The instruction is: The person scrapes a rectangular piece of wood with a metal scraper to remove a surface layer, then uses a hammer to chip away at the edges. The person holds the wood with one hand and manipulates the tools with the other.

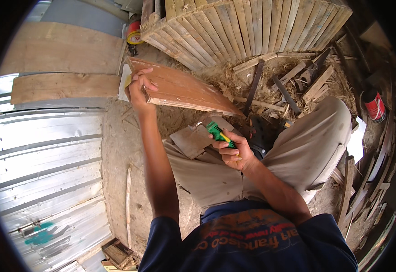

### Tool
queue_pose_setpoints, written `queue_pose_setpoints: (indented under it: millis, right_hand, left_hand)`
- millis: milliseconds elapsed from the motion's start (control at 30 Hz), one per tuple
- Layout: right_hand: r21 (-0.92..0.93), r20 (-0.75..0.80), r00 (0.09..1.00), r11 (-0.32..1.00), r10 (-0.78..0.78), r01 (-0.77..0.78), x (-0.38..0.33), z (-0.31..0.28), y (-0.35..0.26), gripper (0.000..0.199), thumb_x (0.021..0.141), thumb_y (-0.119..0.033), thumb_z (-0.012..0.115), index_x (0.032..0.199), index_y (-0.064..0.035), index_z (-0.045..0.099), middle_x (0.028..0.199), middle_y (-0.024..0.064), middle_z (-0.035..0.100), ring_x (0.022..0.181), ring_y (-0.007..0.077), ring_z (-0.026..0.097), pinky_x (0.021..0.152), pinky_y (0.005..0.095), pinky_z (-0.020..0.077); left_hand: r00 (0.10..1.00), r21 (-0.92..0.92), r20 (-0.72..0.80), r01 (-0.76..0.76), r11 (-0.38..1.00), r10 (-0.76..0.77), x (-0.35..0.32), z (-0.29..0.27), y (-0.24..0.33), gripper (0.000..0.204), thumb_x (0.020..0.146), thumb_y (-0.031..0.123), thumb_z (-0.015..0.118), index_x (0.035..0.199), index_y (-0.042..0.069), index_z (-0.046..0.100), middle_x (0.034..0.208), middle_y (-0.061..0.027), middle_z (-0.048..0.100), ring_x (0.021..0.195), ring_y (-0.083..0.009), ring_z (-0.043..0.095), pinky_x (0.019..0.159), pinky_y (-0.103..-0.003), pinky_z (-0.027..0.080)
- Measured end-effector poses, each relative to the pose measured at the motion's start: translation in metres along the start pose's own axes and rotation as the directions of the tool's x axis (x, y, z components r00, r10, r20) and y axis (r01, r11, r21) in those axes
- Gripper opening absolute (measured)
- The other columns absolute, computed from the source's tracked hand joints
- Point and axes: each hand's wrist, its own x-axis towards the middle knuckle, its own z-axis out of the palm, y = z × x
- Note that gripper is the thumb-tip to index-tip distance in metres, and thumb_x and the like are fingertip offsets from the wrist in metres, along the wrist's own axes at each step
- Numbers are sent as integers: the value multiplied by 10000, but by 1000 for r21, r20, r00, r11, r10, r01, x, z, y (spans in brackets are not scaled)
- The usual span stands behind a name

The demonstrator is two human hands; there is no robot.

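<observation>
My left hand (pixel 140 87) is closed round the left end of a reddish-brown wooden board (pixel 184 88), with the fingers over its face. The board is tilted and raised in front of my lap. My right hand (pixel 235 149) grips a hand tool with a green and yellow ribbed handle (pixel 218 132), just below the board's lower edge. The working end of the tool points up toward that edge, and its exact shape is hard to make out. A flat greyish piece of board (pixel 189 141) lies over my left thigh, below the tool.
A large slatted wooden frame (pixel 252 31) stands ahead. Wood offcuts (pixel 318 84) and shavings litter the ground at right. A red can (pixel 373 106) sits far right, a red and yellow roll (pixel 134 34) at upper left. Corrugated metal sheeting (pixel 48 154) spans the left.
</observation>
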Motion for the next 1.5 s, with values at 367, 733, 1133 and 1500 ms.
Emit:
queue_pose_setpoints:
  millis: [367,733,1133,1500]
  right_hand:
    - [-19,-81,994,997,79,-81,-9,4,9,389,1063,-398,476,1180,-27,485,729,-37,469,424,-11,374,317,145,285]
    - [-745,-38,722,-462,-691,-481,-28,-3,12,345,980,-339,615,1064,-10,550,718,189,619,558,345,632,503,446,483]
    - [-239,137,693,-703,-708,-670,-53,18,3,350,967,-239,594,1093,76,507,787,252,656,643,376,702,572,444,595]
    - [-882,-459,814,289,-355,-372,-88,34,-12,370,997,-350,602,1165,-23,556,785,52,561,464,194,471,441,316,376]
  left_hand:
    - [979,85,158,-140,986,126,-8,7,12,532,962,279,366,521,14,503,674,-124,528,1122,-302,585,649,-342,530]
    - [976,102,205,-92,991,69,-21,35,31,500,936,265,418,513,28,537,567,-94,535,1093,-272,585,909,-390,437]
    - [922,109,314,-273,956,227,-22,105,37,449,926,185,419,537,9,555,563,-80,547,1002,-266,580,960,-396,409]
    - [918,86,264,-328,941,296,-22,101,26,490,963,236,363,566,20,552,576,-75,552,955,-254,584,985,-440,405]
